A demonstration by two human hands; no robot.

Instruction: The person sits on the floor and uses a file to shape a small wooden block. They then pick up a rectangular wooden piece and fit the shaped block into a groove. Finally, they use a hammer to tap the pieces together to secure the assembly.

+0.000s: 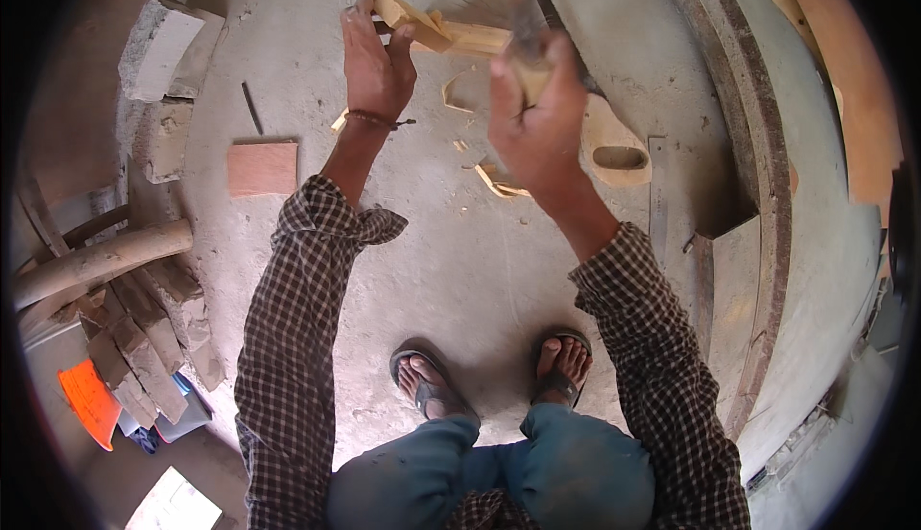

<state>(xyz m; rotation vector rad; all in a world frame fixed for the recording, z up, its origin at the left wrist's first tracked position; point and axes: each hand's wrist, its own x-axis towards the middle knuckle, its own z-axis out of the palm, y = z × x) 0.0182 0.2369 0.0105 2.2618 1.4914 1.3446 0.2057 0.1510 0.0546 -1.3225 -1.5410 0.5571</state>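
Note:
My left hand (381, 65) is closed on the near end of a pale wooden block (414, 22), held tilted at the upper middle of the head view. Under and beside it lies a longer pale wood piece (475, 39) with split edges. My right hand (539, 122) is wrapped round the pale handle of a tool (523, 12), whose dark metal part points away and is smeared by motion, so its exact kind cannot be made out. Just right of that hand, a handsaw with a wooden handle (616, 137) lies on the floor, its dark blade partly hidden behind my fingers.
Wood chips (499, 183) lie scattered between my arms. A reddish flat board (262, 167) and a dark thin stick (251, 108) are at left, a steel ruler (657, 185) at right. Concrete blocks (163, 50) and stacked wood (144, 324) line the left side; a long beam (758, 146) bounds the right.

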